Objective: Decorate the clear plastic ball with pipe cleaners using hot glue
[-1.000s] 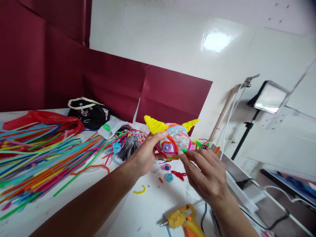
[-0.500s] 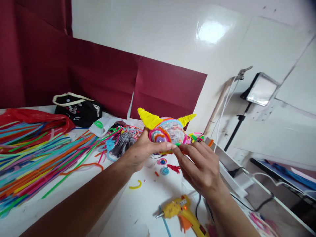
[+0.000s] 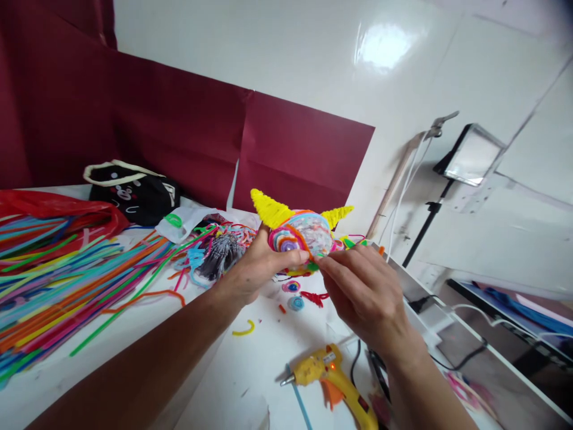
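Note:
My left hand (image 3: 257, 266) grips a round ball (image 3: 304, 234) wrapped in multicoloured pipe cleaners, with two yellow cone horns (image 3: 268, 209) on top. It is held above the white table (image 3: 250, 370). My right hand (image 3: 362, 289) is closed in a pinch at the ball's lower front, fingertips on a small green piece (image 3: 321, 261) stuck there. Small coiled discs (image 3: 293, 286) and a red scrap lie on the table just under the ball.
A yellow hot glue gun (image 3: 329, 373) lies near the front with its cord. A large spread of coloured pipe cleaners (image 3: 67, 280) covers the left, beside a red plastic bag (image 3: 58, 209) and a black pouch (image 3: 132, 191). A lamp on a stand (image 3: 468, 155) rises beyond the right edge.
The view has shifted slightly. Both hands keep hold of the ball; my left thumb slid across its front and my right fingers closed tighter on the green piece.

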`<state>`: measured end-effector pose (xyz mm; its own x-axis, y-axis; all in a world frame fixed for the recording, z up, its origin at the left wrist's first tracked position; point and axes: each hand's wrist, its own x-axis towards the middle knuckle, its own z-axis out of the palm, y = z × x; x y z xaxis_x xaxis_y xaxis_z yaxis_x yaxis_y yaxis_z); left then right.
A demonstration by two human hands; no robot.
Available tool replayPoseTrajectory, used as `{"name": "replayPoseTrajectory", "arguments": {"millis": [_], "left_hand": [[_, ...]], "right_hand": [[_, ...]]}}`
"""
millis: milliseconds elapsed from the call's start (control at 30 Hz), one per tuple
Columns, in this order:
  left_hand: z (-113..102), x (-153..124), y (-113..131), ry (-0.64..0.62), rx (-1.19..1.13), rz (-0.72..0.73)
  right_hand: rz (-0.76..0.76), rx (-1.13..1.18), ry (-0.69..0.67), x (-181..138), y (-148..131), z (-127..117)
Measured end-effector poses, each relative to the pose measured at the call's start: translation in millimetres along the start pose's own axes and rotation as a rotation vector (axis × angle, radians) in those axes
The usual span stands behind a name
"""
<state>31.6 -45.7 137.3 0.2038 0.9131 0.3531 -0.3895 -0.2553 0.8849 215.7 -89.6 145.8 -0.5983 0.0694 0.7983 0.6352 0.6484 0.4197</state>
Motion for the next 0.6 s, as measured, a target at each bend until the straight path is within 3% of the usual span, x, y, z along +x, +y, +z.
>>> {"name": "replayPoseTrajectory", "arguments": {"millis": [600], "left_hand": [[2.8,-3.7,-2.1,0.000,-0.009,-0.112]], "right_hand": [[0.008,0.029,-0.009,-0.9,-0.4,-1.5]]}}
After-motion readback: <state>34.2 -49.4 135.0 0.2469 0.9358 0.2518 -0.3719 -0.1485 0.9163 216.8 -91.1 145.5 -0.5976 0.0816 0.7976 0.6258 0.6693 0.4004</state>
